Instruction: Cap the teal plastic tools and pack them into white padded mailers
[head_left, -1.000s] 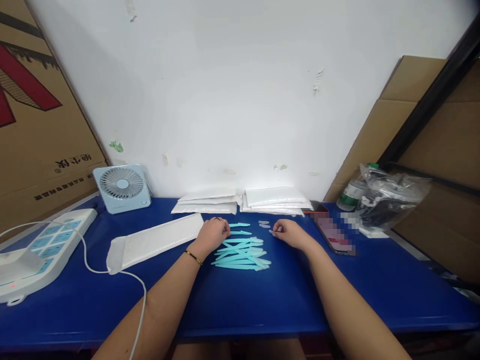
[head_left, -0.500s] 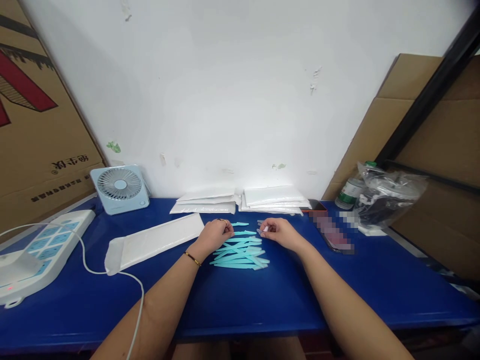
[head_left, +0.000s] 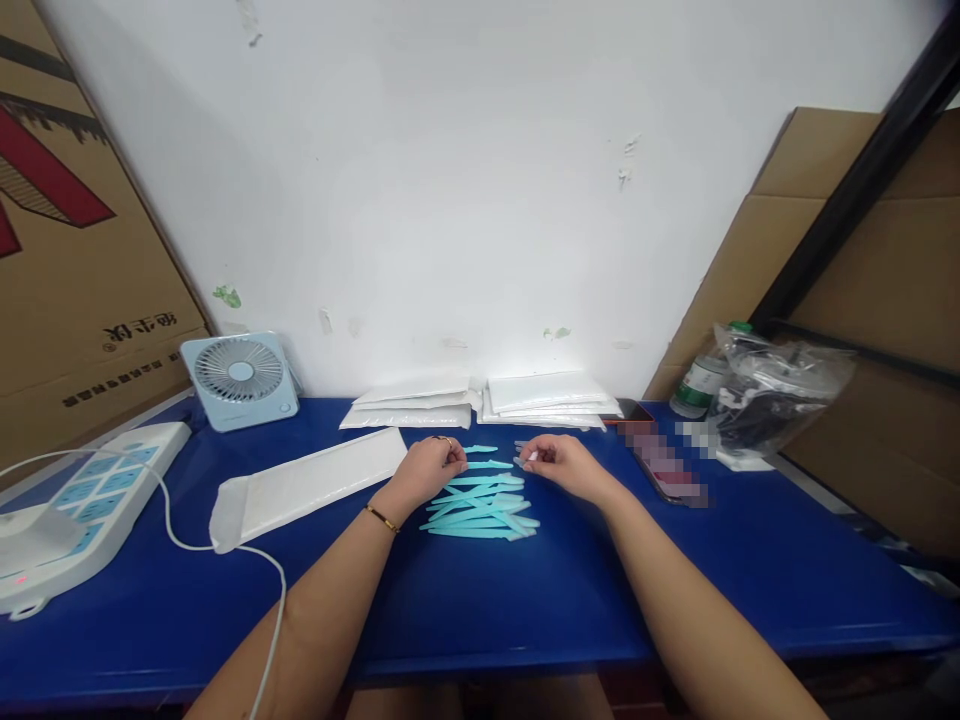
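Several teal eyebrow razors (head_left: pixel 480 530) lie in a crisscross pile on the blue table in front of me. Just beyond the pile, my left hand (head_left: pixel 437 462) is closed in a pinch on the handle end of one eyebrow razor (head_left: pixel 490 464), whose blade end points right. Opposite it, my right hand (head_left: pixel 553 464) pinches a small clear cap (head_left: pixel 520 462), close to the tip of that razor; whether they touch is too small to tell. A further razor (head_left: pixel 481 449) lies just behind, with a clear piece (head_left: pixel 520 444) to its right.
White padded mailers (head_left: pixel 547 395) are stacked against the wall, and a single mailer (head_left: pixel 322 480) lies left of my hand. A blue fan (head_left: pixel 240 375), a power strip (head_left: pixel 97 500) with its white cable, a phone (head_left: pixel 667 470) and a bottle (head_left: pixel 697 385) stand or lie around the table.
Almost nothing differs. Both hands keep their pinches in the same place, and the view has shifted very slightly.
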